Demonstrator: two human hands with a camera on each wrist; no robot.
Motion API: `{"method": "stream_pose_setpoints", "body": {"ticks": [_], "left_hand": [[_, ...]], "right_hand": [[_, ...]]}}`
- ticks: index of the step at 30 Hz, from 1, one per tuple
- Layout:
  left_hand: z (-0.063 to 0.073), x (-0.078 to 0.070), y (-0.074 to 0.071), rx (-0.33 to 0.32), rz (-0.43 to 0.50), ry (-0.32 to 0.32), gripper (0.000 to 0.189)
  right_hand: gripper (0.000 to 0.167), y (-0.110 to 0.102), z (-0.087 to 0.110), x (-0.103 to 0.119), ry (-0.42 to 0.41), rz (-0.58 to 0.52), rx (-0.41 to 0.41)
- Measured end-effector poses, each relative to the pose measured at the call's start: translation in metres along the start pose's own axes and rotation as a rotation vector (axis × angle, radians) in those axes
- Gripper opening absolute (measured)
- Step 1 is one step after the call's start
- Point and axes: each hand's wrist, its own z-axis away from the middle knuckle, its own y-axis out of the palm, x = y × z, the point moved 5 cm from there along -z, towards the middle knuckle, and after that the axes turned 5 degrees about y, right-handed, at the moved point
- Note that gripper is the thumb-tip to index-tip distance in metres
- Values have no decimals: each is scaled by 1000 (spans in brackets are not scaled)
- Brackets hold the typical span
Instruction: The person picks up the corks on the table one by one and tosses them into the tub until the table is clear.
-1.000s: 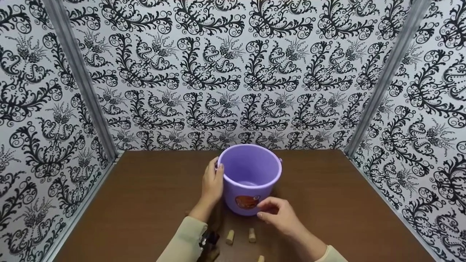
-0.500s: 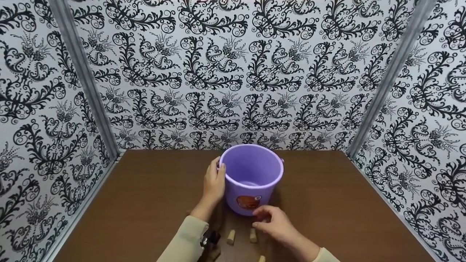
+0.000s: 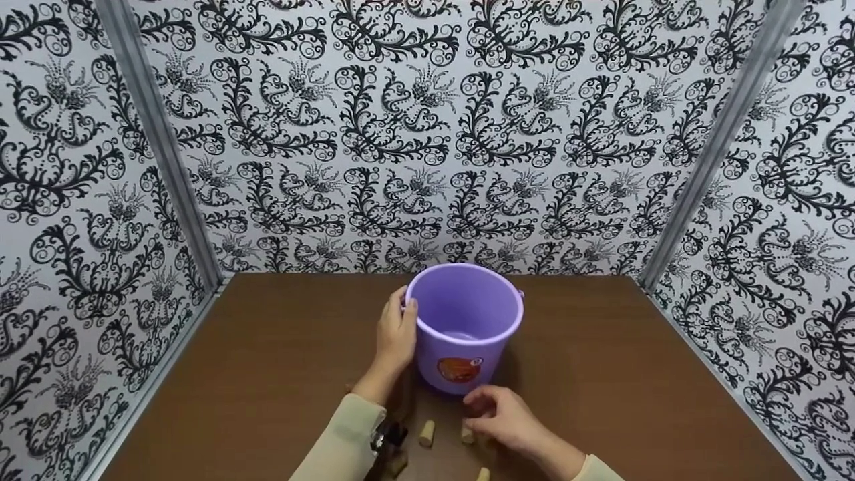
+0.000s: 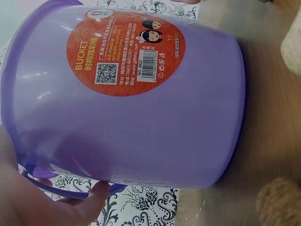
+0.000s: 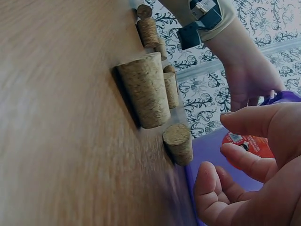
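Observation:
A purple plastic bucket [image 3: 461, 361] with a red-orange label [image 4: 127, 54] stands upright on the table, its inside bare in the head view. My left hand [image 3: 395, 336] grips its left side at the rim, by the thin purple handle [image 4: 61, 190]. Low in front of the bucket, my right hand [image 3: 506, 419] hovers with fingers parted and nothing between them. Close by its fingertips is a cork stopper [image 3: 467, 434], partly hidden by the hand in the head view. Another cork [image 3: 427, 433] lies to its left, and one more [image 3: 483, 474] is nearer the front edge.
Several more corks [image 5: 148, 33] lie along the table [image 3: 287, 347] beneath the left forearm. A dark camera [image 3: 389, 435] is strapped to the left wrist. Black-and-white patterned walls [image 3: 401, 133] enclose the back and sides of the table.
My right hand has come down and slightly left, from in front of the bucket's label to the cork beside the bucket's base. The left hand stays on the bucket.

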Motion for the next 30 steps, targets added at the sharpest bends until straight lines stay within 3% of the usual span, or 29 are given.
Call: {"method": "stream_pose_setpoints", "body": {"ticks": [9,20,30], "left_hand": [[6,-2,-1,3,-10,-19,39],[-1,-4,3,2,9,-2,38],[-2,-1,1,-1,-6,-23,40]], "right_hand": [[33,9,-1,-8,-16,122,-11],[33,10,-4,-5,-58,283,-32],[31,11,-5,-6,-58,301,12]]}}
